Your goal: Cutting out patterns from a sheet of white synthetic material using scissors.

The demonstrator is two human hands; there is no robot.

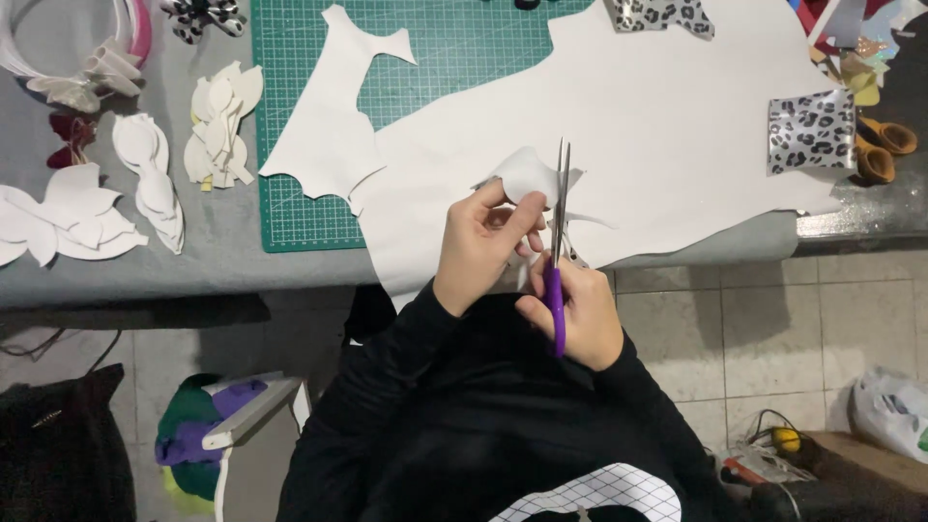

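My left hand point(480, 246) sat at the centre of the frame, its fingers pinched together on a small white cutout point(530, 176) that I held up just above them. My right hand point(578, 314) was just below and to the right of it, fingers wrapped tight through the purple handles of the scissors point(558, 253). The blades pointed straight up the frame, nearly closed, with their edge against the right side of the cutout. A thin white sliver stuck out to the right of the blades.

Behind both hands lay the big white sheet point(667, 135), spread across the upper middle and right of the frame, partly over the green mat point(304, 126) at upper centre. At the left edge, on the grey table point(193, 261), lay stacks of white petal shapes point(217, 126). A leopard-print scrap point(810, 130) lay at upper right, touching the sheet's edge. My black sleeves filled the lower middle.
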